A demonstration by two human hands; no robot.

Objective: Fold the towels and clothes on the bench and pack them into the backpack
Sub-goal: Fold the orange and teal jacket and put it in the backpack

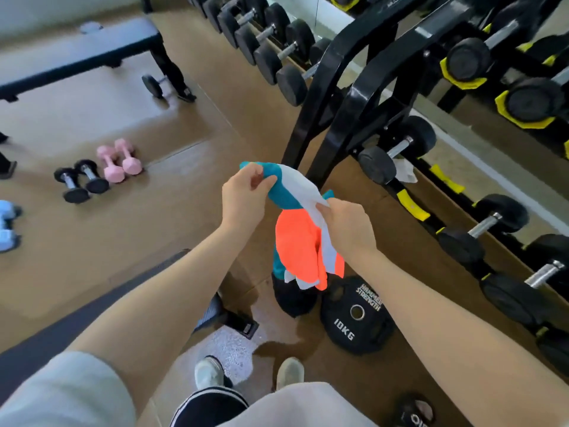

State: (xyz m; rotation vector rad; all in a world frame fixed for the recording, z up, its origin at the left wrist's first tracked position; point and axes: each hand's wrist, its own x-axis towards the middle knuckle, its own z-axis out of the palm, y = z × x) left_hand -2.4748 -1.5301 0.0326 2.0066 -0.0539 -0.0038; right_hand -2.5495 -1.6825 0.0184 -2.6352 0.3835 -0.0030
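Note:
A garment [300,241] in teal, white and orange hangs in the air in front of me. My left hand [244,195] pinches its upper teal edge, and my right hand [346,224] grips the white part a little lower to the right. The orange part dangles below both hands, over a dark object on the floor. The dark bench [92,312] runs along the lower left, under my left forearm. No backpack is clearly in view.
A black 10 kg plate [357,315] lies on the floor by my feet. A black dumbbell rack [338,97] with several dumbbells fills the right side. Another bench [80,53] stands far left, with pink dumbbells [118,160] and black dumbbells [81,183] near it.

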